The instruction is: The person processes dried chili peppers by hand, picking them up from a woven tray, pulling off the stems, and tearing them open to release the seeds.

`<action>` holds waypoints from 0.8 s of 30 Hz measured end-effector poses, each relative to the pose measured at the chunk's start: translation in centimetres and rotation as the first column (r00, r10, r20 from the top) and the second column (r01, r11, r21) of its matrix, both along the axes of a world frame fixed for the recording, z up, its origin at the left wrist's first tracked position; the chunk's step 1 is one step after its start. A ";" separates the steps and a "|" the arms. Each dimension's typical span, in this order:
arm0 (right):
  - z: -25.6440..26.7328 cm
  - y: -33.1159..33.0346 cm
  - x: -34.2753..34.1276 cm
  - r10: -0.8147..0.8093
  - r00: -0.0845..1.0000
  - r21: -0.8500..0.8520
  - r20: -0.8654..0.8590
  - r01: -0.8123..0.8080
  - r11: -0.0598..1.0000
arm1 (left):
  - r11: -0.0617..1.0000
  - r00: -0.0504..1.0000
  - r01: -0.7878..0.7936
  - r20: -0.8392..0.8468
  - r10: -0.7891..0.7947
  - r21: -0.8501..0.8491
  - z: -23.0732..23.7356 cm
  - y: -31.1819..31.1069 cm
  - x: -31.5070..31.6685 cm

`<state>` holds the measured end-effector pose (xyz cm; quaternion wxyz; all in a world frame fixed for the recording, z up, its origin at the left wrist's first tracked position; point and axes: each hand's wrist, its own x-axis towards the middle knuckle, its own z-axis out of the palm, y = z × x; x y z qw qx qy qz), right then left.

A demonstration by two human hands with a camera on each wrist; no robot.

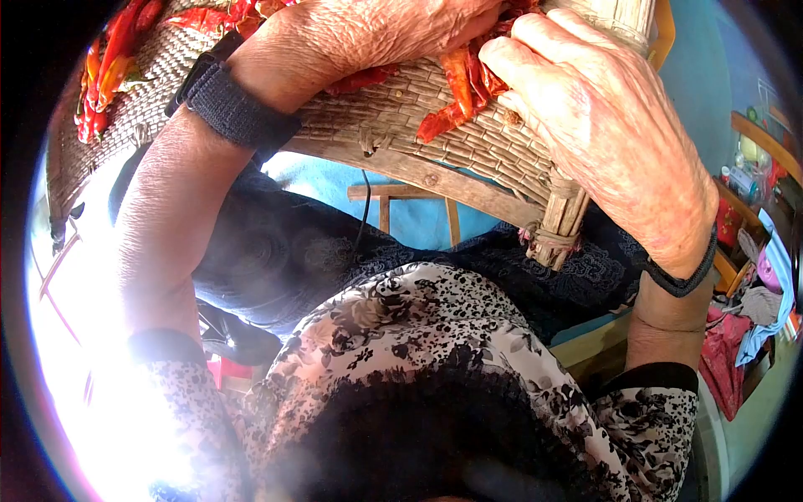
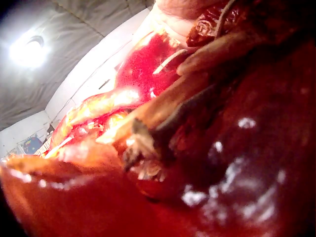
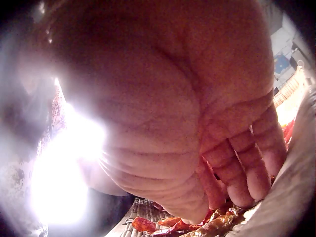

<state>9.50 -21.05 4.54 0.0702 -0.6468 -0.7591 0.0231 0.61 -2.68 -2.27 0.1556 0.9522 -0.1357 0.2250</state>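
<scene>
Dried red peppers [image 1: 456, 92] lie on a woven tray [image 1: 401, 109] under and between the two hands. The right hand [image 1: 598, 125] reaches in from the right, its fingers bent down. In the right wrist view, the right hand's [image 3: 197, 118] thumb and fingers come together at the shrivelled peppers [image 3: 170, 224], pinching among them. The left hand [image 1: 393, 29] is at the top edge, back up, over more peppers; its fingertips are hidden. Glossy peppers [image 2: 113, 197] fill much of the left wrist view, very close, with a dry stem end [image 2: 143, 153] among them.
More red peppers [image 1: 109, 67] lie on the tray's left side. The tray's wooden rim [image 1: 418, 167] and tied corner post [image 1: 556, 222] are near the person's lap. Behind the right arm stand cloths [image 1: 757, 301] and bottles [image 1: 740, 180]. Strong glare covers the lower left.
</scene>
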 end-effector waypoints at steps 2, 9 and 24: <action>0.7 0.3 0.0 -0.039 0.999 -0.254 0.020 0.043 0.966 | 0.999 1.000 -0.010 -0.008 0.011 0.040 -0.1 0.0 0.0; -1.3 -0.1 0.3 0.025 0.999 0.024 -0.026 -0.025 0.999 | 1.000 1.000 0.008 0.023 -0.008 0.007 -0.2 0.0 0.1; -0.8 0.4 0.1 -0.019 0.995 -0.058 -0.100 0.013 0.998 | 0.999 0.998 -0.008 0.059 0.006 0.033 -0.4 -0.1 0.2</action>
